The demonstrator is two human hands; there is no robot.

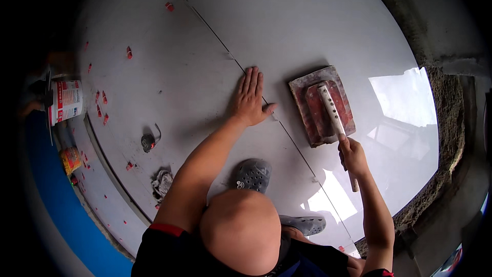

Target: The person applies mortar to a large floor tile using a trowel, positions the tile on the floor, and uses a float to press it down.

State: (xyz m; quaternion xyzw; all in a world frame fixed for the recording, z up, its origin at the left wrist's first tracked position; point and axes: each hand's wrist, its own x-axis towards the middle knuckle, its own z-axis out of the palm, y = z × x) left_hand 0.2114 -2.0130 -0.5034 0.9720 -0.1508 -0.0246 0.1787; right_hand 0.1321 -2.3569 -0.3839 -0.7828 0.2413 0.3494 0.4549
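Observation:
My right hand (353, 156) is wrapped round the pale handle of a rubber tile beater (313, 115). Its broad, square red head is smeared with grey and is over the glossy tile (359, 36) on the right; whether it touches the surface cannot be told. My left hand (249, 101) lies flat at the joint between two large tiles, palm down, fingers stretched out, with the thumb across the dark line. A small clear spacer (230, 56) sits in that joint beyond the fingers.
Red wedges (129, 52) lie scattered over the left tile (195, 72). A black hooked tool (148, 142) and a crumpled rag (162, 182) are near my left forearm. At far left stands a white-and-red bucket (66, 100). Rough mortar (445, 123) borders the right tile. My grey clogs (254, 174) rest on the tiles.

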